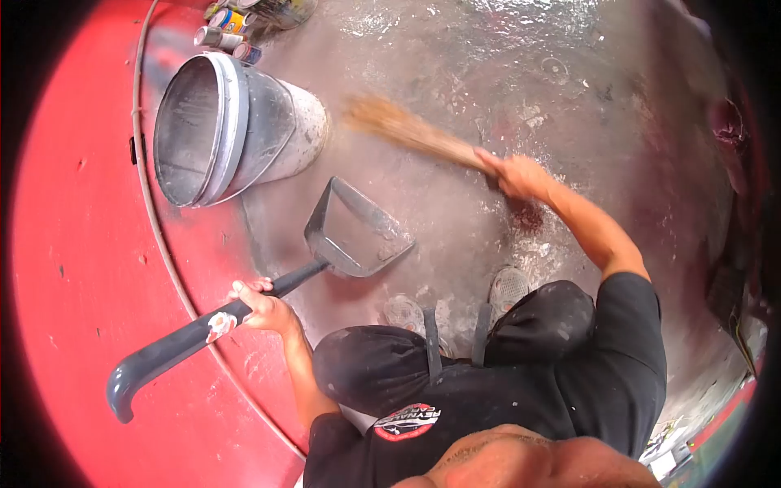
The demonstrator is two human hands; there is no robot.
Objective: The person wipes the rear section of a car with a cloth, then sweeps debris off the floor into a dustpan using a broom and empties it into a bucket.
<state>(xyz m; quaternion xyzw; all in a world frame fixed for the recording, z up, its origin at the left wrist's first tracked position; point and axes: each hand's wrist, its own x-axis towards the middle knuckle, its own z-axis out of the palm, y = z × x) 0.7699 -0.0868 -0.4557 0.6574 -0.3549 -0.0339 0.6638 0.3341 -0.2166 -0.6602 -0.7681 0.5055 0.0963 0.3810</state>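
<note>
My left hand (267, 307) is closed around the dark handle of a dustpan (358, 234), whose pan rests tilted near the floor in front of my knees. The handle's curved end points to the lower left. With my right hand (521, 175) I grip a straw hand broom (415, 132) near its end. Its bristles reach left toward the bucket and are smeared by motion. A dirty grey bucket (297, 130) with a white rim stands just beyond the dustpan. The bristle tips are close to the bucket's base; whether they touch it I cannot tell.
A red wall (81, 203) with a thin hose or cable (154, 203) along it borders the left. Several cans (220, 37) cluster at the upper left. The grey floor (602, 163) is stained, with wet-looking shine at the top. My shoes (508, 285) are below the dustpan's level.
</note>
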